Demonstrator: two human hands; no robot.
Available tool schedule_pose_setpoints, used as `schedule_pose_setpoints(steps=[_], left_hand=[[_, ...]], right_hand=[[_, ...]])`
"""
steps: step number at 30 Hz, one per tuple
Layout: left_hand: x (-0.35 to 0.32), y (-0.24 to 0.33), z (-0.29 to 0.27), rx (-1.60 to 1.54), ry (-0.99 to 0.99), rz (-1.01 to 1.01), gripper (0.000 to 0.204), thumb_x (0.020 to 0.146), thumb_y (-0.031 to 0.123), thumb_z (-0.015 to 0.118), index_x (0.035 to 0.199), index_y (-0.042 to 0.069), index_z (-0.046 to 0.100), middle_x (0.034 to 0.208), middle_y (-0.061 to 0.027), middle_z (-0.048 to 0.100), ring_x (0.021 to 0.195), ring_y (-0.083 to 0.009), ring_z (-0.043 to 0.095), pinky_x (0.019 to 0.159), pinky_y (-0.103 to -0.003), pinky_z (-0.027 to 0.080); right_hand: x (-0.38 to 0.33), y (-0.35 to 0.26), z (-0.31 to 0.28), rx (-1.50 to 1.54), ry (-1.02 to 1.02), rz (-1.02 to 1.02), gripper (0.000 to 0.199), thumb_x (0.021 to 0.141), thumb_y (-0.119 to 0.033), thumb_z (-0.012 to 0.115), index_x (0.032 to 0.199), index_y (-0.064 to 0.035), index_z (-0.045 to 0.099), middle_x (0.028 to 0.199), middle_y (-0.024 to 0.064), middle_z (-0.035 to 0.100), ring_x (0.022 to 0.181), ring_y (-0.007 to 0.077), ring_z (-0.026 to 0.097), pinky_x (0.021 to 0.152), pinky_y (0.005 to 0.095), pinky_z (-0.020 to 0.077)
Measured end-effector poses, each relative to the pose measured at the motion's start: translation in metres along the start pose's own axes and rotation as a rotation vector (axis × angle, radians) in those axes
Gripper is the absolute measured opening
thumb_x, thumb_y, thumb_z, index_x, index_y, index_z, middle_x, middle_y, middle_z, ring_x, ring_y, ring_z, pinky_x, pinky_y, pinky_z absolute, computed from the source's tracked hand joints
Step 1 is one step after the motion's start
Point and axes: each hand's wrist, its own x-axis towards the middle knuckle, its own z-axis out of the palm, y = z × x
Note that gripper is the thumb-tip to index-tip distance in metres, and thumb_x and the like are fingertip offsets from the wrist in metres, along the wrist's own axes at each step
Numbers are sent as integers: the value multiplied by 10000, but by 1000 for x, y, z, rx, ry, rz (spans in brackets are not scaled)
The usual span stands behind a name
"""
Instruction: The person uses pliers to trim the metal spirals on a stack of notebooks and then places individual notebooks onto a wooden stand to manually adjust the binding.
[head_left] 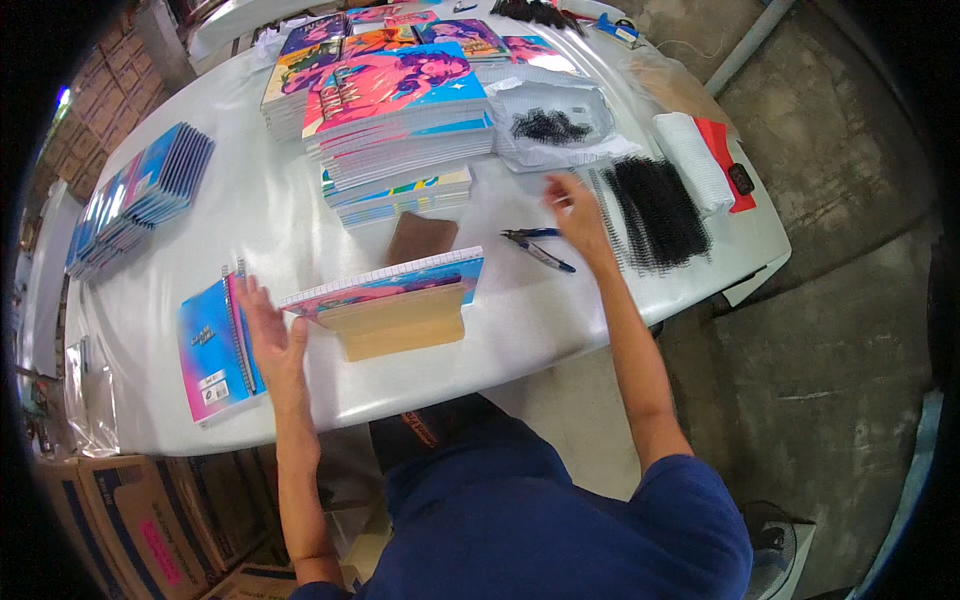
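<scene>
An unbound notebook (440, 277) with a pink and blue cover stands on its long edge, its punched white edge upward, against a tan board (400, 325). My left hand (272, 328) is open, fingers stretched, between this notebook's left end and a blue-pink spiral notebook (212, 345) lying flat. Whether it touches either, I cannot tell. My right hand (580, 215) hangs over the table with loosely bent fingers and nothing visible in them. Close to it lie blue-handled pliers (540, 250) and a mass of black binding coils (655, 215). A brown pad (422, 238) lies behind the standing notebook.
Tall stacks of colourful notebooks (400, 130) fill the table's far middle. A paper-lined tray (505, 135) holds small black coils. More bound notebooks (145, 190) lean in a row at left. A white roll (690, 160) lies at right. Cardboard boxes (140, 520) stand below the left edge.
</scene>
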Motion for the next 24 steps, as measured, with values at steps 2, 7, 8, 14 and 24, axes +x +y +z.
schedule_pose_setpoints(steps=[2,7,8,14,24], left_hand=[[4,14,-3,30,37,30,917,858,297,713,1542,124,128,1576,-133,207,1456,-283,186,1170,-448,162],[-8,37,-13,53,108,33,853,868,149,682,1538,132,154,1586,-120,192,1466,-290,161,1177,-480,109],[-11,37,-15,75,137,42,827,873,137,673,1534,122,177,1583,-122,202,1465,-289,166,1177,-479,111],[-6,81,24,817,-64,449,750,864,181,672,1503,88,290,1561,-149,264,1461,-332,183,1169,-493,131],[15,87,136,1123,-402,595,717,823,395,671,1430,108,420,1448,-135,440,1378,-419,302,1093,-604,216]], right_hand=[[26,52,-21,-564,269,-59,327,809,-104,686,1109,-4,602,1139,209,601,985,362,602,847,431,490],[51,86,-23,-818,251,-63,243,833,-172,628,1022,-19,625,967,241,632,899,426,616,822,489,489],[56,79,-22,-787,183,19,261,837,-185,623,1048,-32,627,975,236,640,907,430,621,820,492,492],[42,25,-66,-528,131,43,250,876,-226,591,1085,-113,668,1065,177,673,966,405,637,818,479,501],[-58,-138,-29,233,-262,-226,172,844,-43,681,1014,-45,707,915,17,674,844,84,595,717,237,463]])
